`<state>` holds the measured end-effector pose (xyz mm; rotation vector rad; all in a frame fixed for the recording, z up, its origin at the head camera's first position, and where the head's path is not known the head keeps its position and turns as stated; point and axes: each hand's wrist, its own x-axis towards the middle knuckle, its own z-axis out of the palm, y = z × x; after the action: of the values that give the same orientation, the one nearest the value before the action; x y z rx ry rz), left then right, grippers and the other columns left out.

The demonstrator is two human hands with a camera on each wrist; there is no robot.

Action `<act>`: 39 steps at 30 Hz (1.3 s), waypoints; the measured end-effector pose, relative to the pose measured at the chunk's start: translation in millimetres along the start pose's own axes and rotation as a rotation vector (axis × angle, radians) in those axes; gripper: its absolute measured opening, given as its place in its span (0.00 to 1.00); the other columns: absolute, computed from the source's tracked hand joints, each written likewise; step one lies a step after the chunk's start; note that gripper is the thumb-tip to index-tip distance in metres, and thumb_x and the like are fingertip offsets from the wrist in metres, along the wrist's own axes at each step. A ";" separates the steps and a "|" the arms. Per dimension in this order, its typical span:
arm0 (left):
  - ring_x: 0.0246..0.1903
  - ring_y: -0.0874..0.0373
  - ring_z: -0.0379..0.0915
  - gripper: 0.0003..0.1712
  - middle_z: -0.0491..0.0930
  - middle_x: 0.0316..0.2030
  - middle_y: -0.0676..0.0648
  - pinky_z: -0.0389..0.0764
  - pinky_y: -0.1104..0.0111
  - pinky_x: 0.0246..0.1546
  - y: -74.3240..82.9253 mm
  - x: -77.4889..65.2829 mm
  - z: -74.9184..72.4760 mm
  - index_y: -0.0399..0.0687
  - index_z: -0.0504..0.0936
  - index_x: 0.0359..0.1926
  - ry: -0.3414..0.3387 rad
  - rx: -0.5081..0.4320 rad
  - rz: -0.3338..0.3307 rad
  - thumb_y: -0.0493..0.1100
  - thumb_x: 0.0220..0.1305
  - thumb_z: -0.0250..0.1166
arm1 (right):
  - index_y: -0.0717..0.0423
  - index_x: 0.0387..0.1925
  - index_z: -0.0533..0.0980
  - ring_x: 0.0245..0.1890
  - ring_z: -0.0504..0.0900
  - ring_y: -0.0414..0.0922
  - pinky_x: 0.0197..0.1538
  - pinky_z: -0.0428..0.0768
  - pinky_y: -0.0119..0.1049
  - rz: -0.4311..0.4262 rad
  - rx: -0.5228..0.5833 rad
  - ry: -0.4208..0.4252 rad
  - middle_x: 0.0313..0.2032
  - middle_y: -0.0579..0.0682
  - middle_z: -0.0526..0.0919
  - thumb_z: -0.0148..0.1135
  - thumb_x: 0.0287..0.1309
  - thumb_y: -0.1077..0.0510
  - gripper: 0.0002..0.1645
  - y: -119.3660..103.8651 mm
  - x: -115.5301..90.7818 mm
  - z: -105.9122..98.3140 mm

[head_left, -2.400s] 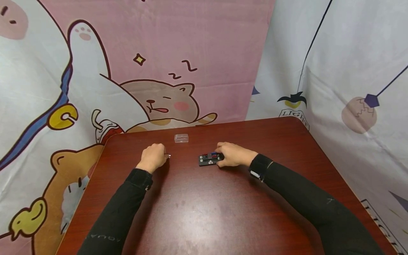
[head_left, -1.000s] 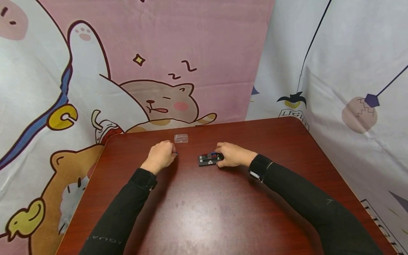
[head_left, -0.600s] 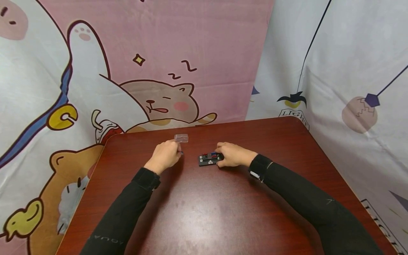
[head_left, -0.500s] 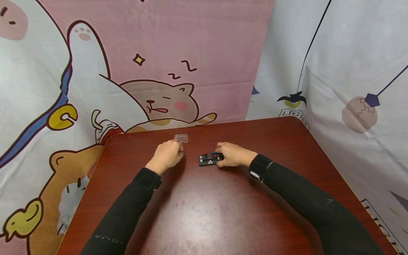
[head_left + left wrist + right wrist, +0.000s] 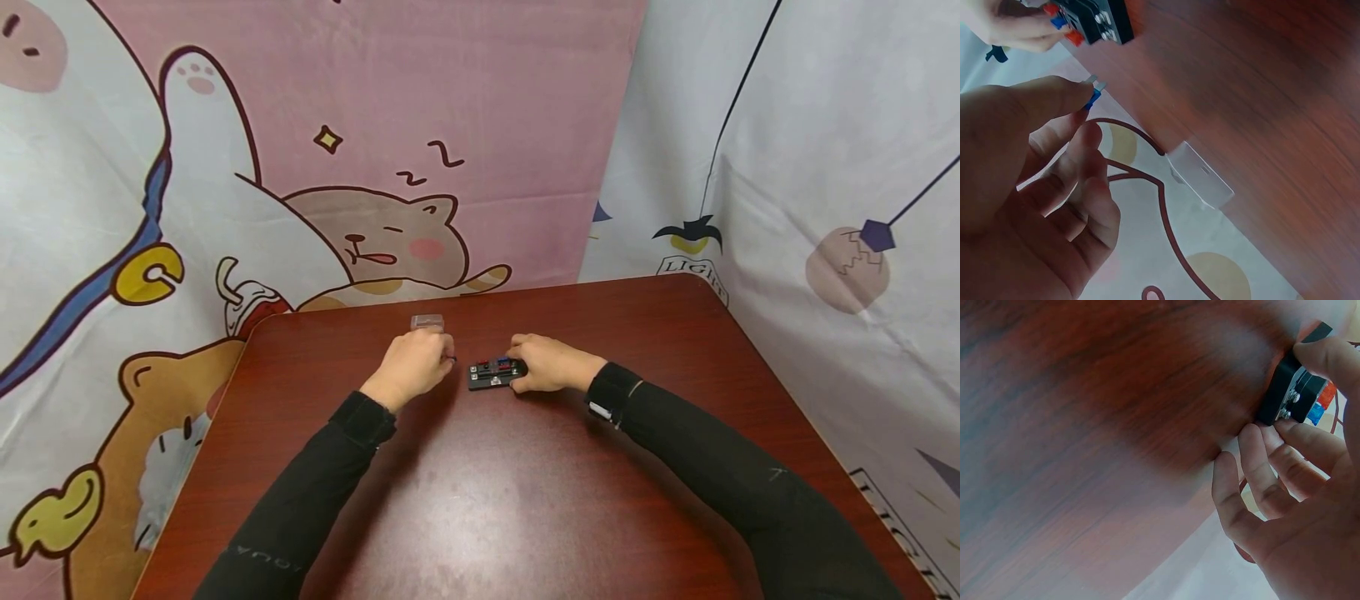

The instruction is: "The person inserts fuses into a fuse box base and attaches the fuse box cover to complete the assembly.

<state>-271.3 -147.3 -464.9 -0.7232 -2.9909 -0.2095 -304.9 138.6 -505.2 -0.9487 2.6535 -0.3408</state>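
On the table [image 5: 600,500], the right hand [image 5: 553,364] grips a stiff-looking black block [image 5: 486,379]; the left hand [image 5: 414,365] pinches a blue fuse [image 5: 1092,99], probably light, best held behind its prongs [image 5: 1102,87].

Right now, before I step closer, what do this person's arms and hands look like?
The left sleeve and right sleeve are black and long, reaching the wrists. Pale lettering, hard to read, marks the left one; the right has a small pale mark. A white strip shows at the right cuff. The left hand and right hand are gloveless.
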 end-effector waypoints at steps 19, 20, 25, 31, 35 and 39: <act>0.38 0.53 0.86 0.05 0.86 0.40 0.51 0.89 0.57 0.40 30.9 12.6 6.8 0.51 0.92 0.44 -0.025 0.030 0.049 0.46 0.71 0.77 | 0.61 0.70 0.80 0.55 0.82 0.47 0.65 0.84 0.48 -0.052 -0.024 0.042 0.61 0.53 0.81 0.75 0.67 0.42 0.39 -0.3 2.4 -0.5; 0.39 0.54 0.86 0.05 0.86 0.40 0.51 0.89 0.57 0.40 32.1 13.3 7.5 0.51 0.92 0.43 -0.027 0.029 0.052 0.46 0.71 0.77 | 0.61 0.70 0.81 0.55 0.82 0.47 0.64 0.84 0.48 -0.052 -0.025 0.044 0.60 0.53 0.81 0.75 0.67 0.42 0.39 -0.4 2.4 -0.4; 0.38 0.54 0.86 0.06 0.87 0.40 0.51 0.89 0.56 0.41 37.1 15.8 11.2 0.50 0.92 0.43 -0.027 0.026 0.069 0.46 0.71 0.77 | 0.60 0.71 0.80 0.54 0.81 0.46 0.64 0.84 0.48 -0.049 -0.031 0.041 0.60 0.52 0.81 0.75 0.68 0.41 0.39 -0.6 1.5 -0.2; 0.37 0.54 0.85 0.07 0.87 0.40 0.50 0.90 0.58 0.40 40.7 16.7 12.7 0.49 0.92 0.45 -0.024 0.031 0.080 0.46 0.73 0.76 | 0.61 0.72 0.79 0.59 0.82 0.49 0.67 0.83 0.50 -0.046 -0.023 0.033 0.65 0.55 0.81 0.74 0.69 0.41 0.40 -1.2 0.9 -0.4; 0.37 0.54 0.85 0.06 0.87 0.40 0.50 0.89 0.58 0.40 42.6 17.6 12.6 0.49 0.92 0.44 -0.015 0.025 0.086 0.46 0.73 0.76 | 0.61 0.74 0.78 0.67 0.81 0.52 0.72 0.81 0.52 -0.031 -0.018 0.022 0.71 0.58 0.78 0.74 0.69 0.41 0.41 -1.1 0.4 -0.7; 0.37 0.54 0.85 0.05 0.86 0.39 0.51 0.89 0.58 0.40 44.2 19.0 14.5 0.50 0.92 0.43 -0.013 0.023 0.090 0.46 0.73 0.75 | 0.61 0.74 0.77 0.73 0.79 0.55 0.76 0.78 0.54 -0.025 -0.018 0.020 0.76 0.60 0.75 0.74 0.69 0.40 0.42 -0.9 0.6 -0.8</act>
<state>-268.3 -97.7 -472.3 -0.8570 -2.9595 -0.1660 -305.2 137.6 -504.3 -0.9896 2.6691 -0.3336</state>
